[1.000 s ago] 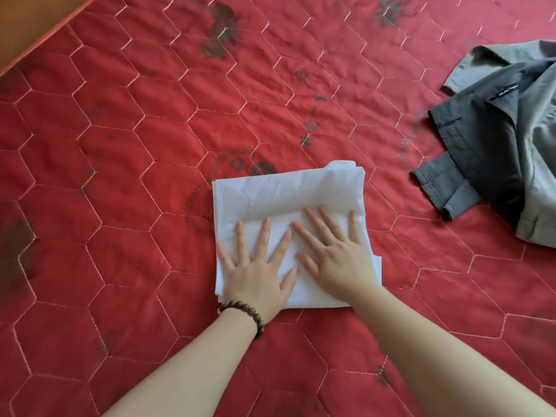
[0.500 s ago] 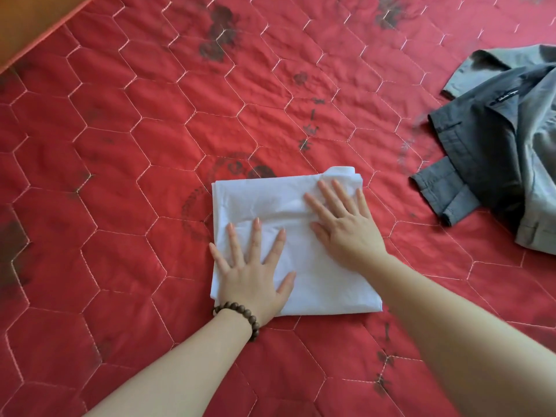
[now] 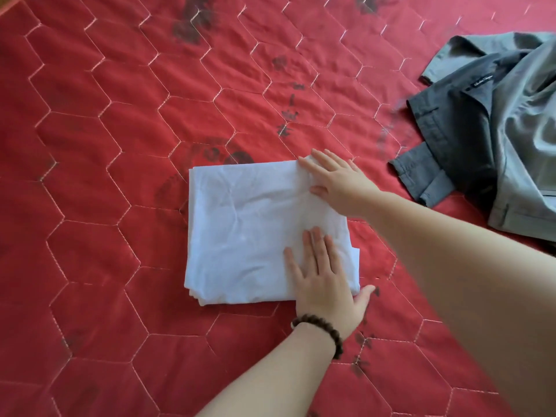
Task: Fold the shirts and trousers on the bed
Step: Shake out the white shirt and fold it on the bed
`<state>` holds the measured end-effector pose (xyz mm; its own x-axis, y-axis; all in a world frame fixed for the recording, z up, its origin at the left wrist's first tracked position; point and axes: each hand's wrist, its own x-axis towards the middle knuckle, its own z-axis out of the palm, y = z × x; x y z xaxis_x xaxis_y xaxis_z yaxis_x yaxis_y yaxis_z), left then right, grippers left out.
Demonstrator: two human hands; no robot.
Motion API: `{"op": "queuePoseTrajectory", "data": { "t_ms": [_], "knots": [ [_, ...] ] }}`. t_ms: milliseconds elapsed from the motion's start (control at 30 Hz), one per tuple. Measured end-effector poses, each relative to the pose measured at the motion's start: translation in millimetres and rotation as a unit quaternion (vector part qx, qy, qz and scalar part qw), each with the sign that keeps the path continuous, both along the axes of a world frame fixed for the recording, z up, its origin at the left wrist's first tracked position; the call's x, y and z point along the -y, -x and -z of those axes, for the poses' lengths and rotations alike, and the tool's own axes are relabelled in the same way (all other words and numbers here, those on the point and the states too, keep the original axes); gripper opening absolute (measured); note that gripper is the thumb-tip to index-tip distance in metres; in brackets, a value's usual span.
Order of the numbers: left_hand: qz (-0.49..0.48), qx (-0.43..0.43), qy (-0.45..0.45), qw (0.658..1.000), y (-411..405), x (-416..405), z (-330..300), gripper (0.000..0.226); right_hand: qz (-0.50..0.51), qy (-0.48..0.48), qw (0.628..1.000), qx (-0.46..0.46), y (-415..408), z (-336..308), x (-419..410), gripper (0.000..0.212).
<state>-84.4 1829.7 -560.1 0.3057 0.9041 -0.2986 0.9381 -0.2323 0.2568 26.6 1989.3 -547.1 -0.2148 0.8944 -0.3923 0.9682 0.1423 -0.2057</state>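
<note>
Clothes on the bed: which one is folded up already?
The white garment under both hands is folded into a neat rectangle. The grey clothes at the right lie crumpled.

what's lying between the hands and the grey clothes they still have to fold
Nothing visible. Only bare red quilt separates the right hand from the grey clothes at upper right. Both hands, the left hand too, rest flat on the folded white garment.

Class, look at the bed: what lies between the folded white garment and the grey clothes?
In the head view, the right hand and forearm cross that stretch; otherwise only red quilt separates the white garment from the grey clothes.
</note>
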Motion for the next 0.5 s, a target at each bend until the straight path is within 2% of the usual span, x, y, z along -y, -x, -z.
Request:
{"op": "queuePoseTrajectory", "data": {
  "t_ms": [67, 133, 333, 500],
  "knots": [
    [-0.035, -0.006, 0.01, 0.999, -8.0, -0.1, -0.4, 0.1, -0.007, -0.004, 1.0, 0.022, -4.6, -2.8, -1.9, 0.06],
    [-0.029, -0.016, 0.013, 0.999, -6.4, -0.5, 0.8, 0.096, 0.007, -0.022, 0.999, 0.039, -10.9, -5.5, 1.8, 0.059],
    [0.08, -0.019, -0.053, 0.995, 63.0, 4.3, 11.5, 0.091, 0.122, -0.05, 0.988, 0.076, -19.4, -7.7, 65.2, 0.057],
    [0.163, -0.04, -0.098, 0.981, 156.8, -0.8, 14.6, 0.101, 0.179, -0.046, 0.979, 0.082, 11.0, -7.2, 155.4, 0.056]
  ]
}}
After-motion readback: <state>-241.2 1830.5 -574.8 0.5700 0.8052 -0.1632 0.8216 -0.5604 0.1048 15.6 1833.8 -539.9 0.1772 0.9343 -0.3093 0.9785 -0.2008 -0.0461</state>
